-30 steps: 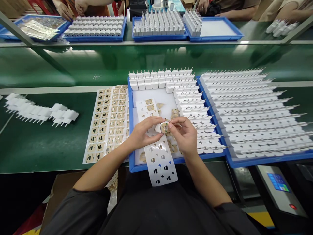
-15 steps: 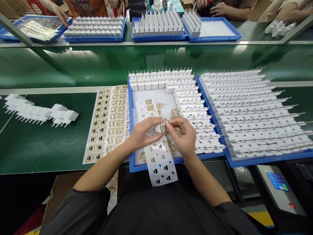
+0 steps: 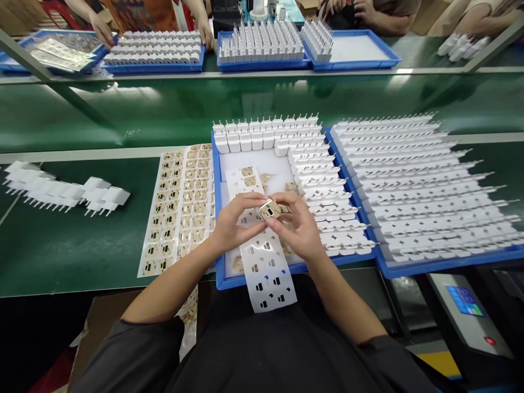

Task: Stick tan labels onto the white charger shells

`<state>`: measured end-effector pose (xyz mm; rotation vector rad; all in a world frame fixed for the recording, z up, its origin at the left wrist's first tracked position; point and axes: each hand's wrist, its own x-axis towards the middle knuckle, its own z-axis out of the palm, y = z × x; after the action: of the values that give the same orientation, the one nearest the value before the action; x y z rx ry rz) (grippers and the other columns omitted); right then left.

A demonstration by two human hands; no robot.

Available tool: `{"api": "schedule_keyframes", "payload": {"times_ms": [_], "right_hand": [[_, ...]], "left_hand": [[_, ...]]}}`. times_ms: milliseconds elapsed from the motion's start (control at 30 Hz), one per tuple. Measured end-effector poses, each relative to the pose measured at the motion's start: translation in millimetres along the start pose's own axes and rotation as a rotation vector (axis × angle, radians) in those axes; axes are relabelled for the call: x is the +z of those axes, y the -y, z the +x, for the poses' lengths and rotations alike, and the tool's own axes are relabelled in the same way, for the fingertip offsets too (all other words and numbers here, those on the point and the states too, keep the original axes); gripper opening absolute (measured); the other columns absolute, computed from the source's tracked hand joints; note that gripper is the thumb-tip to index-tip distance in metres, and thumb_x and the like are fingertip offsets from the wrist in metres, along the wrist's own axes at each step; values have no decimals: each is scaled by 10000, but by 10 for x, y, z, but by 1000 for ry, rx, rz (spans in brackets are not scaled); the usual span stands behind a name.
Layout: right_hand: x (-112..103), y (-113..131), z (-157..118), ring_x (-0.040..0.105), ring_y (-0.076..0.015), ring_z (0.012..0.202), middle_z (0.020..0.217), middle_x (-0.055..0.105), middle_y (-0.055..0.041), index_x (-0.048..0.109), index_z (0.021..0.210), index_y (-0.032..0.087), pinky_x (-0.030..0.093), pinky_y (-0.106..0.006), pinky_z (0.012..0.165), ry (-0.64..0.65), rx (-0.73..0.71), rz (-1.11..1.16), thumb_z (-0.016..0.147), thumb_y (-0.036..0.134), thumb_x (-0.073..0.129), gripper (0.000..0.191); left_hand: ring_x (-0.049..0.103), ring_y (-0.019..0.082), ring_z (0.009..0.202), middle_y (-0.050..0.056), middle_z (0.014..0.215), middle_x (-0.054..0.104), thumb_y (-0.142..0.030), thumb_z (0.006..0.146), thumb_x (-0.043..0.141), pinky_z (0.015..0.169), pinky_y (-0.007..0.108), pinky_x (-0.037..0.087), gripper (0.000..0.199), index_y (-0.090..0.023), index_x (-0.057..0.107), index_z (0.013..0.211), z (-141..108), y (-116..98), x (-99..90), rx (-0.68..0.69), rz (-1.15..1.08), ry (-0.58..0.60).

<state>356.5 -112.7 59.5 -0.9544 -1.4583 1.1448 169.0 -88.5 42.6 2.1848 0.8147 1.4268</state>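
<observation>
Between my two hands is a white plug adapter, its end face turned up toward me. A tan sticker with dark cut-outs covers that face. My left hand pinches the adapter from the left with thumb and fingers. From the right, my right hand grips it the same way. Below them a white sticker sheet hangs over the front rim of the blue tray. Rows of white plug adapters stand in that tray, along its back and right sides.
Sheets of tan stickers lie left of the tray. Farther left, a loose row of adapters rests on the green table. A second blue tray full of adapters stands at right. Across the bench, other people's hands are near more trays.
My right fingers have shifted from the adapter's sticker-covered face to its side edges. The face has turned more toward me. Across the bench, a person's hand has come down beside a tray.
</observation>
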Motion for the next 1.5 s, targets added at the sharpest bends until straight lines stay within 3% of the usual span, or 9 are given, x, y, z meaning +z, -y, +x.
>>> {"api": "schedule_keyframes", "payload": {"times_ms": [100, 267, 533, 800, 1067, 1233, 1300, 1400, 1500], "right_hand": [[3, -6, 15, 594, -222, 1160, 1206, 619, -62, 636, 1107, 276, 594, -346, 842, 13, 0, 87, 888, 294, 673, 222], [2, -32, 30, 618, -203, 1112, 1098, 666, -43, 682, 992, 263, 512, -396, 995, -30, -19, 156, 926, 277, 623, 89], [23, -40, 36, 624, -190, 1086, 1063, 656, -37, 645, 932, 248, 523, -370, 943, -27, -28, 148, 888, 280, 670, 60], [35, -26, 33, 630, -203, 1092, 1063, 662, -53, 627, 909, 236, 551, -374, 897, -39, 8, 109, 869, 338, 678, 120], [3, -34, 47, 640, -187, 1076, 1054, 685, -28, 666, 904, 249, 540, -388, 939, -38, -26, 108, 880, 291, 659, 49], [-30, -53, 43, 640, -209, 1096, 1124, 681, -49, 661, 1003, 248, 544, -395, 929, -3, -4, 71, 899, 346, 632, 146], [-25, -33, 33, 646, -211, 1077, 1104, 687, -48, 659, 997, 252, 536, -410, 941, -58, -53, -30, 911, 333, 623, 123], [-17, 12, 6, 640, -220, 1059, 1063, 694, -39, 666, 922, 265, 511, -450, 972, -158, -248, -263, 894, 254, 642, 38], [-27, 20, -24, 649, -236, 987, 984, 701, -28, 674, 888, 292, 532, -470, 909, -122, -443, -392, 865, 239, 661, 59]], "left_hand": [[664, 217, 1076, 102, 1139, 672, -194, 798, 773, 918, 405, 563, 433, -218, 576, 1183, -4, 4, 12, 29, -8, -4], [667, 203, 1068, 91, 1127, 668, -165, 793, 774, 902, 386, 576, 450, -227, 557, 1183, 1, 7, 37, 135, 16, 5], [648, 222, 1094, 81, 1126, 650, -139, 804, 751, 915, 439, 584, 475, -252, 530, 1209, -11, 12, 62, 238, 134, 17], [645, 229, 1113, 67, 1131, 658, -167, 820, 743, 898, 438, 585, 468, -285, 526, 1218, -42, 24, 68, 243, 178, 8], [643, 232, 1112, 87, 1140, 653, -137, 803, 752, 916, 447, 580, 488, -259, 534, 1222, -30, 32, 61, 230, 88, 17], [652, 226, 1114, 92, 1160, 645, -152, 806, 750, 913, 440, 588, 504, -270, 509, 1233, -22, 14, 50, 180, 59, 45], [658, 225, 1108, 98, 1157, 652, -151, 804, 741, 905, 425, 593, 496, -263, 514, 1230, -18, -7, 45, 171, 58, 55], [672, 218, 1069, 104, 1133, 670, -148, 791, 740, 889, 397, 589, 476, -232, 537, 1214, -7, -41, 35, 131, 56, 43], [664, 222, 1071, 102, 1123, 674, -176, 781, 750, 901, 404, 573, 458, -218, 552, 1191, -1, -46, 21, 39, 39, 15]]}}
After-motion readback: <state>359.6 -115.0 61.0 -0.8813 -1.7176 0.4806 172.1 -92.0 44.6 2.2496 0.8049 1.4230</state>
